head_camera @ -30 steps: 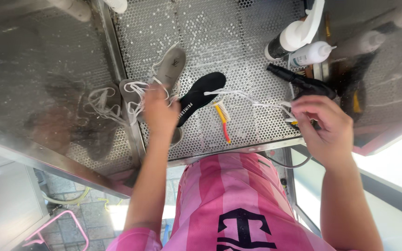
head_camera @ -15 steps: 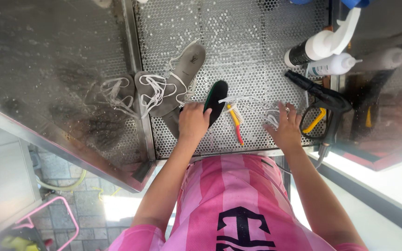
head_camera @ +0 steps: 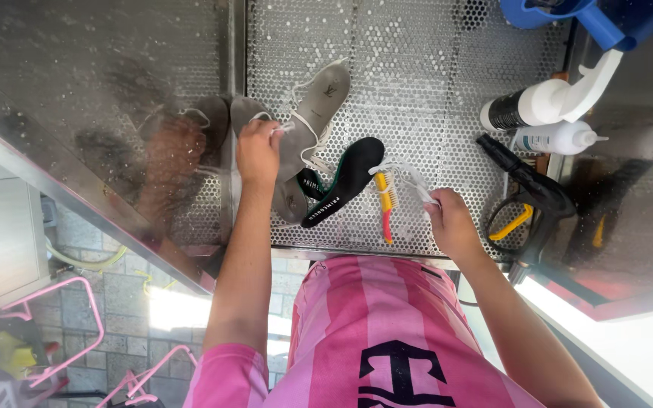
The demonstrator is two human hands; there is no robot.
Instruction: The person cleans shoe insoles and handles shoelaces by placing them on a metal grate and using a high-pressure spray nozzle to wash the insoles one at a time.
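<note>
Nearest to me, at the front edge of the perforated metal tray (head_camera: 432, 68), my right hand (head_camera: 451, 223) is closed on the end of a white shoelace (head_camera: 410, 172). The lace runs up from my fingers across the holes, past a small brush (head_camera: 385, 202) with a red and yellow handle that lies just to the left of my hand. It looks limp and wet, so I judge it weighs almost nothing, will slide if held loosely, and is best pinched firmly near its end, as I have it.

A little farther in, near the tray's left edge, my left hand (head_camera: 257, 153) is pinched shut on another lace (head_camera: 302, 128), which lies over a grey insole (head_camera: 313, 121). That insole seems thin, soft and bendy; I would take it by an edge or flat across the middle. A black insole (head_camera: 345, 181) lies angled between my hands, its lower end close to the front edge, touching or overlapping a second grey insole (head_camera: 290, 198); I cannot tell which.

On the right side, a black spray gun (head_camera: 530, 193) with a yellow trigger lies at the tray's edge. Beyond it lie two white spray bottles (head_camera: 546, 113), and a blue container (head_camera: 568, 11) sits in the far right corner.
</note>
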